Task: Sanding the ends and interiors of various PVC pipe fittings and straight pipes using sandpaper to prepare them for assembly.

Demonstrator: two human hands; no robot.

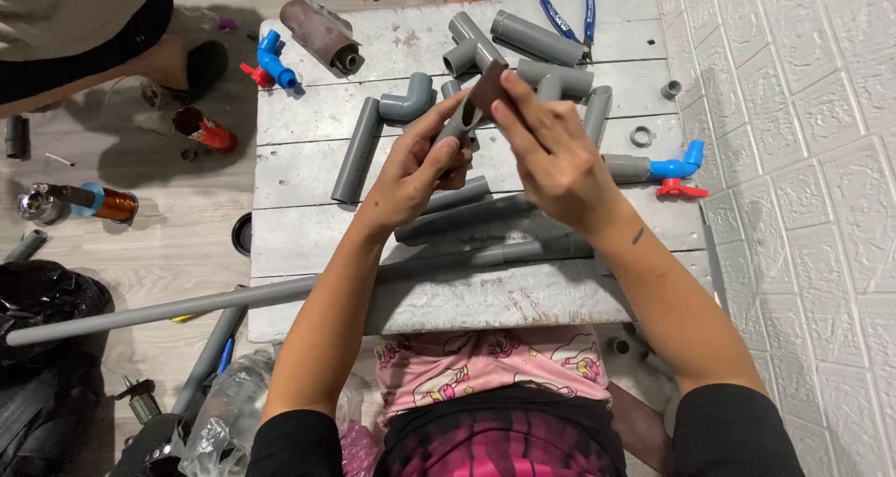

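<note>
Two hands work together: left hand (415, 164) clamped on a short grey pipe piece (460, 122) — light, stiff, smooth; right hand (551, 150) at 3 o'clock pinches thin brown sandpaper (487, 90), flexible

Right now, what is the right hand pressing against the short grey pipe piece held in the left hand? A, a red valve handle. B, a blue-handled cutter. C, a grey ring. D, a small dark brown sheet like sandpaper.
D: the right hand holds a small dark brown sheet against the end of the short grey pipe piece gripped by the left hand, while the blue-handled cutter lies untouched on the board.
</note>
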